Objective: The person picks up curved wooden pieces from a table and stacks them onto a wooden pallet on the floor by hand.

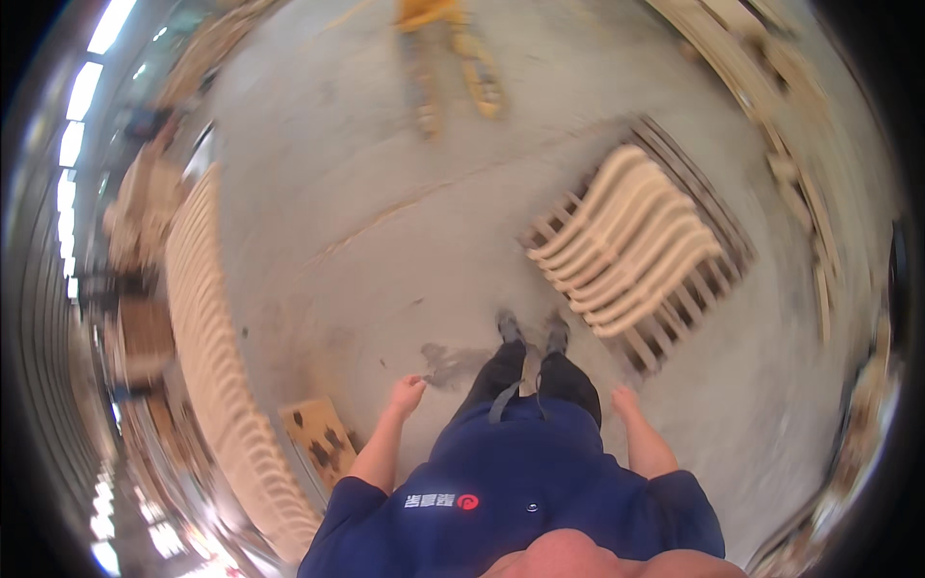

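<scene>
My left hand [409, 394] hangs beside my left hip, its fingers loosely curled with nothing seen in them. On the other side my right hand [625, 399] hangs low beside my right thigh, blurred, its fingers not clear. Neither hand touches anything that I can see. Ahead and to the right, several curved, wavy light-wood pieces [631, 231] lie side by side on a slatted wooden pallet [696, 294]. The right hand is nearest to that pallet's near corner.
A long row of similar wavy wood pieces [207, 318] runs along my left. Near it is a brown board with dark patches [323, 438]. A yellow-orange pallet jack [434, 14] with two forks stands far ahead. Long timber pieces [761, 120] line the right side.
</scene>
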